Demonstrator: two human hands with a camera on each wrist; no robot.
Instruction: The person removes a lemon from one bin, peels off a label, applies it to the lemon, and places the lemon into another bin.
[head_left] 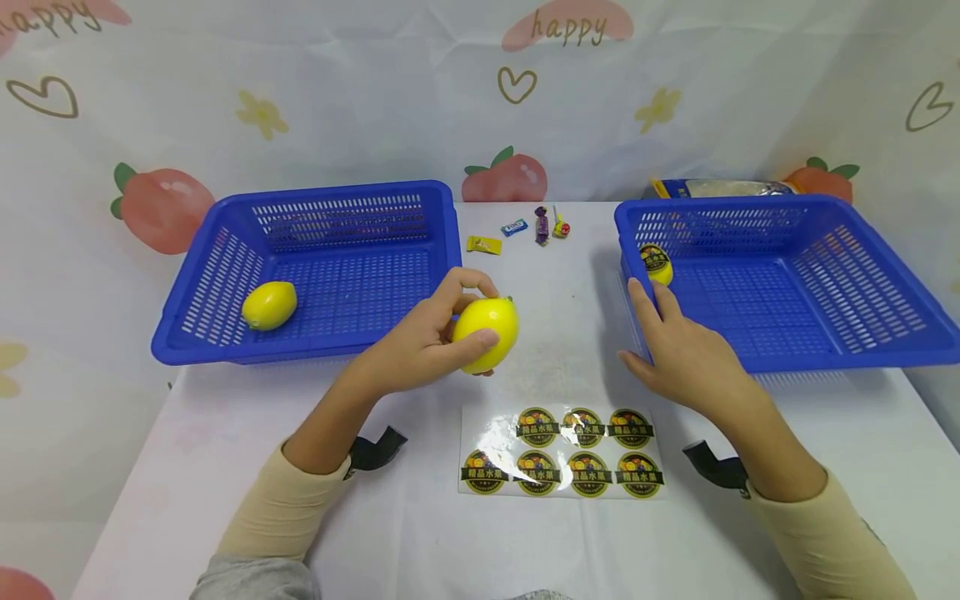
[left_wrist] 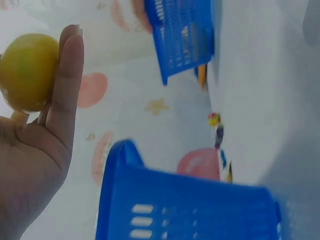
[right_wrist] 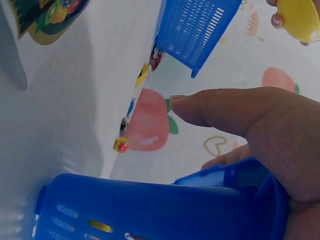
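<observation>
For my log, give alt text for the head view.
A person's left hand holds a lemon between two blue baskets; the right hand is at the right basket's edge, near a stickered lemon inside. Another lemon lies in the left basket; a sticker sheet lies in front.

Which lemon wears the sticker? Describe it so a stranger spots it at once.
Find the right blue basket. In its left end, by the right hand, lies a lemon. Its round dark sticker sets it apart: none shows on the held lemon or left lemon.

Glossy lemon (head_left: 495,318); shiny sticker sheet (head_left: 562,451)
</observation>
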